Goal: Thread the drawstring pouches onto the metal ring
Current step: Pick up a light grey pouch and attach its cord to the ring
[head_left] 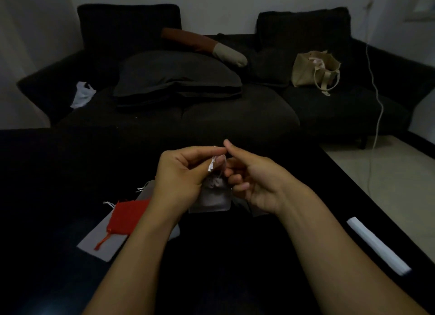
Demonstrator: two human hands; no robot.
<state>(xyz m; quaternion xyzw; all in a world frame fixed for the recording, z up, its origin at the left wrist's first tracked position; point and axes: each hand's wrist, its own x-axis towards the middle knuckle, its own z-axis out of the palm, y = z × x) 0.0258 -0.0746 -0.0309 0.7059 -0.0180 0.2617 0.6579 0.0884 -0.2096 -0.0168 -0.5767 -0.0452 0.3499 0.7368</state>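
Note:
A small grey drawstring pouch (213, 198) hangs between my two hands above the black table (58, 173). My left hand (181, 173) pinches its white drawstring (211, 165) near the top. My right hand (249, 180) has its fingers curled close against the pouch's neck, where a thin metal ring (223, 166) is faintly visible; the thumb points up. A red pouch (128, 217) with an orange cord lies on larger grey pouches (101, 241) to the left of my left forearm. Another grey pouch (147, 187) peeks out behind my left hand.
A white strip-shaped object (379, 245) lies near the table's right edge. Behind the table is a dark sofa (235, 112) with cushions, a beige tote bag (315, 69) and a white plastic bag (82, 94). A white cable (376, 117) hangs down at the right.

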